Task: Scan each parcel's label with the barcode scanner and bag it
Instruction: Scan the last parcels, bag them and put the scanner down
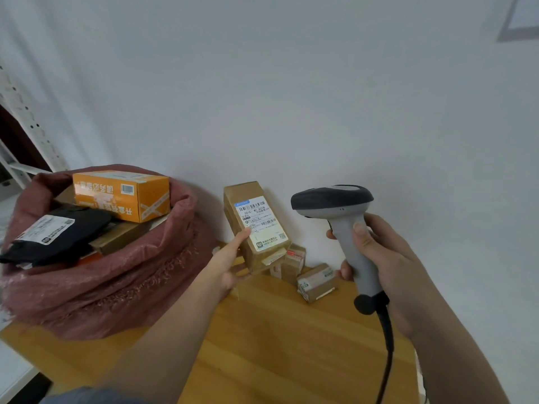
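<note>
My left hand grips a tall brown cardboard parcel by its lower end and holds it upright above the table, its white barcode label facing me. My right hand grips the grey handle of a barcode scanner, whose dark head points left toward the parcel from a short distance. A black cable hangs from the scanner's base. At the left stands a dusty-pink woven bag, open at the top, holding an orange box, a black mailer and a brown box.
Two small taped cardboard parcels lie on the wooden table against the white wall. A perforated white metal rack stands at the far left. The table's left and right edges fall within view.
</note>
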The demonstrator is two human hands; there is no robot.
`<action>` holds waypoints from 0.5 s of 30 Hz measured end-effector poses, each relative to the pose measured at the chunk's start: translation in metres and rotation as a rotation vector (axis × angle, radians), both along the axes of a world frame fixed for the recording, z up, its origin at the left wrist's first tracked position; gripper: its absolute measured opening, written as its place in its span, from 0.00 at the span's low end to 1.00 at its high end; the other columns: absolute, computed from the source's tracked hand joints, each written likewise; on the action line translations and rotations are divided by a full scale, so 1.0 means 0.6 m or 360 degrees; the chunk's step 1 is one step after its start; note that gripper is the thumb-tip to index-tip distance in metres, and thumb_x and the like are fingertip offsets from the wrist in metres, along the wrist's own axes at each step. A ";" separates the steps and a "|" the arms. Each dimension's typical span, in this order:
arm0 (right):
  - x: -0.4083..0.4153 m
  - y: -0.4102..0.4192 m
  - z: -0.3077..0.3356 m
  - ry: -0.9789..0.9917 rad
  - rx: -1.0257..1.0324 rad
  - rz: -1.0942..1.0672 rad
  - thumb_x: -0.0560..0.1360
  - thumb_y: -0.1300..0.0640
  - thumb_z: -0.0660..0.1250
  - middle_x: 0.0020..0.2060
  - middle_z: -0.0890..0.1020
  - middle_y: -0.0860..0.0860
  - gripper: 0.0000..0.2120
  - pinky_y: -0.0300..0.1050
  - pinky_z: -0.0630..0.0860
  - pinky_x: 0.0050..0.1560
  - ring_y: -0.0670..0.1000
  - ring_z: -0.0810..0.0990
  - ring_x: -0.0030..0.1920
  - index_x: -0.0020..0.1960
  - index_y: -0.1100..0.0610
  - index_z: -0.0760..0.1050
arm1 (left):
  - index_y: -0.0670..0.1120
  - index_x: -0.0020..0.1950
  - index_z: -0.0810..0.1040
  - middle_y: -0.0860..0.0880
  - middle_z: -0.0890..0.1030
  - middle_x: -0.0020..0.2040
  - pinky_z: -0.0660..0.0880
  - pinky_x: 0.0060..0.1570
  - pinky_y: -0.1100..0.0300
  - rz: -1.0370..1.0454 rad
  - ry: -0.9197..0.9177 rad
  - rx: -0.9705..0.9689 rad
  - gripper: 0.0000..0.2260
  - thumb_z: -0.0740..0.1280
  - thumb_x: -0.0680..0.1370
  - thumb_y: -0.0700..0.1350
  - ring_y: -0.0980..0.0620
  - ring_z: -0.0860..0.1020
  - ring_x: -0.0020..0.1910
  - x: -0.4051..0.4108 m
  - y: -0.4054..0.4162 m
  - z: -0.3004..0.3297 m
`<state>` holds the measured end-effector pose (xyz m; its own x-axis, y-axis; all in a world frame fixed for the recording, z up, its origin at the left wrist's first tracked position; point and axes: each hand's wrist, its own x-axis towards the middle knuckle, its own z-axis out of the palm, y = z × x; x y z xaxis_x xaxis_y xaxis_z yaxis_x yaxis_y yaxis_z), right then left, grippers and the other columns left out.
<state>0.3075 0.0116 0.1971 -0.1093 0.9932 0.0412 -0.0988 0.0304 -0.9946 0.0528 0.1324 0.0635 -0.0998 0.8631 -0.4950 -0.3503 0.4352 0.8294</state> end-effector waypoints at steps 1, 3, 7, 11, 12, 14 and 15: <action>-0.002 0.004 -0.002 0.0030 -0.0019 0.0003 0.74 0.46 0.61 0.51 0.81 0.53 0.19 0.45 0.78 0.38 0.51 0.77 0.32 0.63 0.50 0.73 | 0.51 0.61 0.79 0.49 0.84 0.55 0.78 0.45 0.50 0.0011 -0.0005 0.0036 0.28 0.77 0.65 0.60 0.45 0.80 0.57 0.004 0.000 0.003; -0.012 0.015 -0.006 0.0086 -0.0058 0.0013 0.74 0.46 0.61 0.53 0.81 0.54 0.18 0.47 0.78 0.38 0.51 0.77 0.31 0.62 0.50 0.73 | 0.50 0.62 0.79 0.51 0.85 0.53 0.78 0.52 0.50 0.0058 0.0004 0.0157 0.27 0.76 0.67 0.59 0.49 0.81 0.54 0.002 -0.006 0.017; -0.055 0.034 -0.012 0.0182 -0.0122 0.0086 0.74 0.46 0.64 0.53 0.81 0.56 0.19 0.50 0.76 0.37 0.50 0.76 0.30 0.62 0.51 0.74 | 0.46 0.71 0.69 0.48 0.83 0.56 0.78 0.57 0.47 0.0353 0.0146 0.0498 0.42 0.80 0.62 0.58 0.48 0.83 0.54 -0.040 -0.029 0.060; -0.127 0.043 -0.026 0.0151 -0.0069 0.0127 0.76 0.51 0.67 0.50 0.82 0.57 0.12 0.44 0.76 0.35 0.48 0.74 0.30 0.58 0.52 0.76 | 0.50 0.70 0.67 0.48 0.80 0.59 0.79 0.55 0.52 0.0745 0.0465 0.0755 0.28 0.74 0.73 0.49 0.51 0.82 0.55 -0.125 -0.060 0.106; -0.148 0.044 -0.030 0.0100 -0.0060 0.0140 0.76 0.50 0.67 0.49 0.82 0.60 0.11 0.47 0.75 0.38 0.49 0.75 0.30 0.57 0.52 0.77 | 0.50 0.72 0.66 0.48 0.79 0.61 0.79 0.57 0.52 0.0836 0.0545 0.0807 0.30 0.74 0.73 0.49 0.51 0.81 0.57 -0.155 -0.066 0.115; -0.191 0.042 -0.038 0.0057 -0.0060 0.0163 0.76 0.49 0.69 0.48 0.80 0.63 0.09 0.54 0.72 0.41 0.51 0.75 0.32 0.54 0.50 0.78 | 0.49 0.72 0.67 0.49 0.77 0.63 0.77 0.60 0.50 0.0979 0.0649 0.0882 0.33 0.75 0.71 0.53 0.51 0.79 0.59 -0.223 -0.079 0.128; -0.213 0.040 -0.040 0.0060 -0.0068 0.0168 0.76 0.49 0.69 0.48 0.80 0.64 0.08 0.56 0.72 0.41 0.52 0.75 0.32 0.54 0.50 0.78 | 0.50 0.72 0.67 0.49 0.76 0.64 0.77 0.60 0.50 0.1024 0.0698 0.0884 0.35 0.76 0.68 0.55 0.51 0.78 0.61 -0.256 -0.086 0.134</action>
<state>0.1795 0.0356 0.1730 -0.2126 0.9771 0.0053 -0.1366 -0.0244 -0.9903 -0.1011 0.0811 0.1437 -0.7164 0.6783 0.1632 0.0061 -0.2278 0.9737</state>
